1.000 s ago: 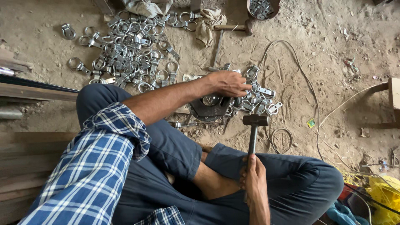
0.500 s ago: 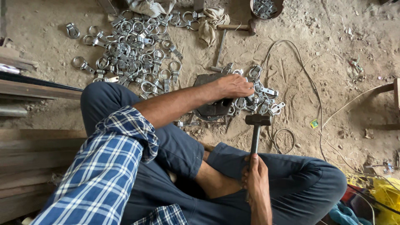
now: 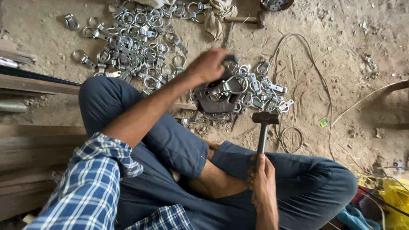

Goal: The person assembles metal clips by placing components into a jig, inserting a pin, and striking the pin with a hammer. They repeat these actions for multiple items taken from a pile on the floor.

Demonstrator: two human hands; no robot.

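Person is sitting cross-legged on the dirt floor [image 3: 341, 64], working w/ both hands. Left hand [image 3: 207, 64] is reaching fwd, fingers curled down over a metal ring clamp [image 3: 233, 84] that's lying on a dark round steel block [image 3: 215, 99]; looks like it's gripping or pinning the piece, though the exact hold is hidden under the knuckles. Right hand [image 3: 263, 176] is wrapped tight around the handle of a hammer [image 3: 263, 127], head hovering just beside the block, not striking. Judging by this, it's the positioning step: piece is being seated on the block. Next blow probably needs the clamp steady & fingers clear of the head. Small pile of clamps [image 3: 266, 89] is lying just right of the block; bigger heap [image 3: 136, 47] farther up-left.
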